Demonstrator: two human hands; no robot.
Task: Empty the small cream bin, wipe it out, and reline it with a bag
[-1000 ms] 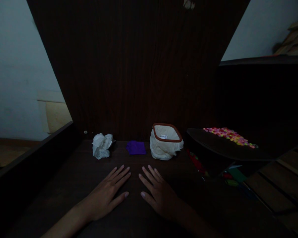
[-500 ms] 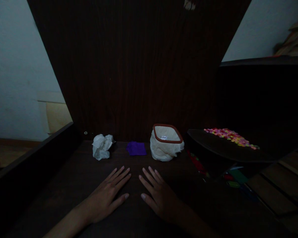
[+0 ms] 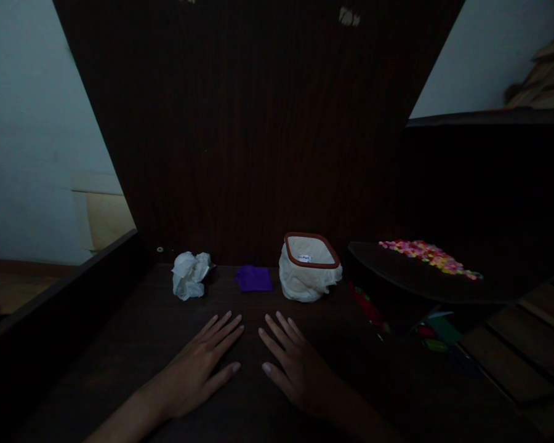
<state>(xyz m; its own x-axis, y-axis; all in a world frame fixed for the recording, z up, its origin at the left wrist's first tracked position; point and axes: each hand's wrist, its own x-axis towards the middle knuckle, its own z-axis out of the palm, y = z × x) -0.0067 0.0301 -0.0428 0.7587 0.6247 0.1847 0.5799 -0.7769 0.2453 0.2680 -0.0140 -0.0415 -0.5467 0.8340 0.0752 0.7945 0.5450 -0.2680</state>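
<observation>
My left hand (image 3: 202, 362) lies palm down on the dark wooden surface (image 3: 133, 344), fingers spread, holding nothing. Beside it, my right hand (image 3: 292, 362) rests flat in the same way, also with nothing in it. Beyond the left fingers sits a crumpled whitish plastic bag (image 3: 190, 275). Between and past both hands is a folded purple cloth-like piece (image 3: 255, 279). A small bin (image 3: 305, 282) with a brown rim and a pale plastic liner stands upright beyond my right fingers. Something small and white with dark marks shows inside it. Neither hand touches these things.
A tall dark panel (image 3: 258, 135) closes off the back, and a low side board (image 3: 64, 286) runs along the left. At right, a dark curved shelf (image 3: 397, 271) bears a heap of small colourful pieces (image 3: 429, 255). Red and green items (image 3: 443, 329) lie beneath it.
The whole view has shifted very slightly, with the scene sitting a little lower in the picture. Both hands and the objects stay in place.
</observation>
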